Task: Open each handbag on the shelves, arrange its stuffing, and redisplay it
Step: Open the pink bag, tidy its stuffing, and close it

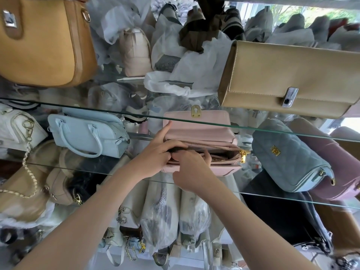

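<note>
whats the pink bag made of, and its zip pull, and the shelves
Pink bag: looks like smooth leather or faux leather with a matte finish. It keeps a firm boxy shape and has stitched edges. Real or faux can't be told from here.
Zip pull: metal with a shiny gold finish, going by its bright glints.
Shelves: clear glass, with a greenish edge and the bags underneath showing through.
</note>
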